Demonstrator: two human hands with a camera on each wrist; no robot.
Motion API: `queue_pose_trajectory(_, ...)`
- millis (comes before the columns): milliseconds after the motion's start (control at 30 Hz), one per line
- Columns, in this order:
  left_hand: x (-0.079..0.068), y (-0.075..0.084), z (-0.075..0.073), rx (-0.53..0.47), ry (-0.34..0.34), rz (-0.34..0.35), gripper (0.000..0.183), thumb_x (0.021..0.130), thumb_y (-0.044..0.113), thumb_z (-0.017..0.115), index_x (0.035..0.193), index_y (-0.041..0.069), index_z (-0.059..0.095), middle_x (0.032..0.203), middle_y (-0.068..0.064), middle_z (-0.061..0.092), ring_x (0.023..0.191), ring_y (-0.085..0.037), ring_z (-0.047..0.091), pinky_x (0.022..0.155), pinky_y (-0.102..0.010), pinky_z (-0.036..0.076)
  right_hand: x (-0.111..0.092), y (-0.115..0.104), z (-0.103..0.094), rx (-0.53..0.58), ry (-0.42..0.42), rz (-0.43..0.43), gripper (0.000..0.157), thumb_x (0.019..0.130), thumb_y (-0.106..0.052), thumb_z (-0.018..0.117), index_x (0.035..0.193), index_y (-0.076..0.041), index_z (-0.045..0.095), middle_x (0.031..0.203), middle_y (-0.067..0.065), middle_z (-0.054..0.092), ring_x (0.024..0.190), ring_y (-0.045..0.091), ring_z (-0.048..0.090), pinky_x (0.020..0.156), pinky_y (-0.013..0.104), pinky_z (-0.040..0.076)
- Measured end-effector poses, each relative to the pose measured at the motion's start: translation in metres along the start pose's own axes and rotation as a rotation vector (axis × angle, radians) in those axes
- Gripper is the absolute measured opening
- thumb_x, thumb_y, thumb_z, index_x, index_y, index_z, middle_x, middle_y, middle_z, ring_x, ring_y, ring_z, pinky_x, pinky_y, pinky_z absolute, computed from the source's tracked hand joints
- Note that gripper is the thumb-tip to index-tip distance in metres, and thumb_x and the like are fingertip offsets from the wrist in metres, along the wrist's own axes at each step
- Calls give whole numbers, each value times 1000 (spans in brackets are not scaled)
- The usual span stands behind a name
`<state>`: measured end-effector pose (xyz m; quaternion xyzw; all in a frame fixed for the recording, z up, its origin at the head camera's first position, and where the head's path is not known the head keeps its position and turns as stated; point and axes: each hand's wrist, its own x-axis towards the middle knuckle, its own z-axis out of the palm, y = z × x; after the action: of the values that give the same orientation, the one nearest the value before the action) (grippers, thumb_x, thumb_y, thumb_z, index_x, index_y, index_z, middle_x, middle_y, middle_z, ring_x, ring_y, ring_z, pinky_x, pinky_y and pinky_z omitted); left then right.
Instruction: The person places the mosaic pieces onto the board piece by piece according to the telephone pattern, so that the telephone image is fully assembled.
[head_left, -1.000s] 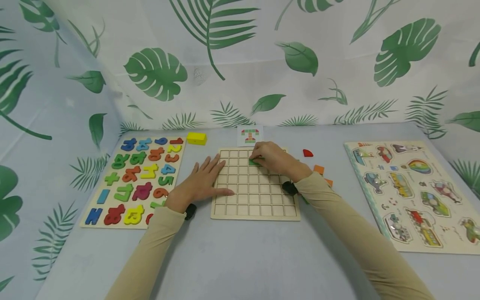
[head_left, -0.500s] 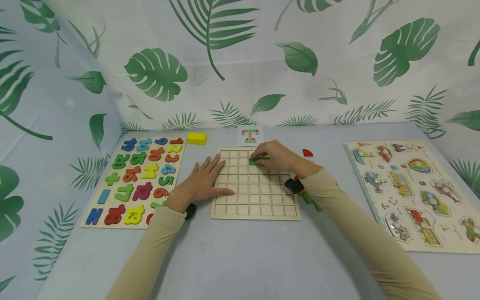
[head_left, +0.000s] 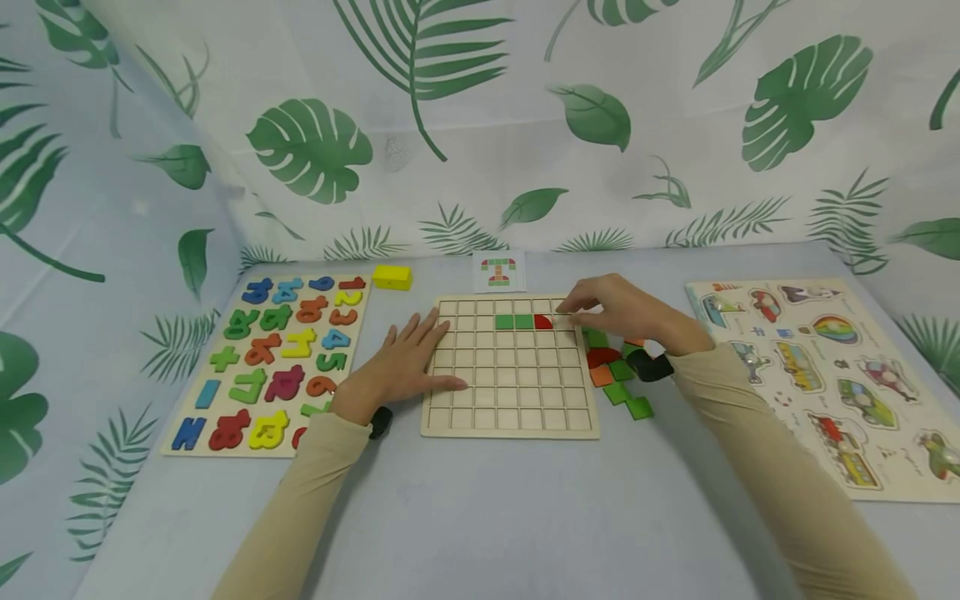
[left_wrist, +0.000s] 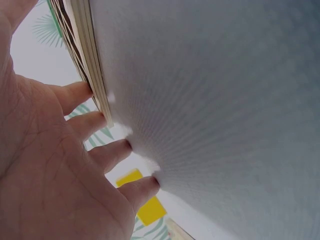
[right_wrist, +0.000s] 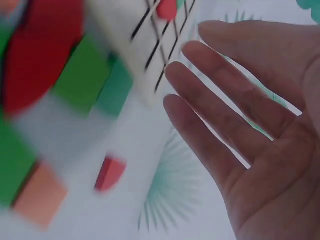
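Head view: the number puzzle board [head_left: 293, 421] shows 1 to 5; left hand [head_left: 397, 364], spread, touches the wooden grid board [head_left: 510, 377]; right hand [head_left: 628, 314], fingers extended, nears it.

1. Cream rectangular number-puzzle bd [head_left: 226, 401], multicol. raised numerals [head_left: 300, 342], L side.
2. Yellow rectangular block [head_left: 392, 277], nr its far R corner.
3. Cream vehicle-picture puzzle bd [head_left: 900, 486], R side.
4. White cloth backdrop [head_left: 465, 179] w/ green leaf prints [head_left: 309, 152], back & L.

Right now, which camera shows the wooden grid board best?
The head view: nearly the whole wooden grid board shows, including three pieces on it. The left wrist view has mainly its side edge; the right wrist view, a blurred corner section.
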<state>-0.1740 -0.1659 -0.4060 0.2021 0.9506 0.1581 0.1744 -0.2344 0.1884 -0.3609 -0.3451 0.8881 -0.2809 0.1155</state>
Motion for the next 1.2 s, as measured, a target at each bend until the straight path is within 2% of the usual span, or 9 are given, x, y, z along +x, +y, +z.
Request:
queue_pose_trajectory(167, -1, 0, 0, -5, 10, 2, 104, 96, 64, 65, 169, 9, 15, 176, -13, 1, 160, -41, 1, 125, -65, 2, -19, 8, -5, -53, 4, 45, 21, 96, 2, 71, 117, 1, 78, 116, 13, 73, 108, 34, 67, 94, 54, 56)
queue_pose_trajectory(333, -2, -1, 0, -6, 19, 11, 104, 95, 62, 66, 169, 8, 17, 176, -14, 2, 160, -42, 2, 125, -66, 2, -25, 17, -2, -75, 12, 61, 23, 94, 4, 73, 117, 2, 77, 116, 14, 71, 108, 36, 68, 93, 55, 57)
queue_pose_trajectory(733, -1, -2, 3, -11, 18, 14, 103, 95, 63, 66, 169, 8, 17, 176, -14, 2, 160, -42, 2, 125, -66, 2, -14, 20, 5, -81, -6, 46, 28, 92, 0, 77, 119, 6, 75, 114, 15, 71, 108, 39, 67, 94, 54, 57)
queue_pose_trajectory(1200, 3, -3, 3, 5, 14, 15, 105, 95, 66, 64, 169, 9, 17, 176, -14, 1, 160, -42, 2, 125, -66, 3, -4, 22, 9, -110, -13, 101, 26, 91, 2, 77, 117, 5, 75, 108, 13, 71, 100, 33, 69, 92, 51, 57)
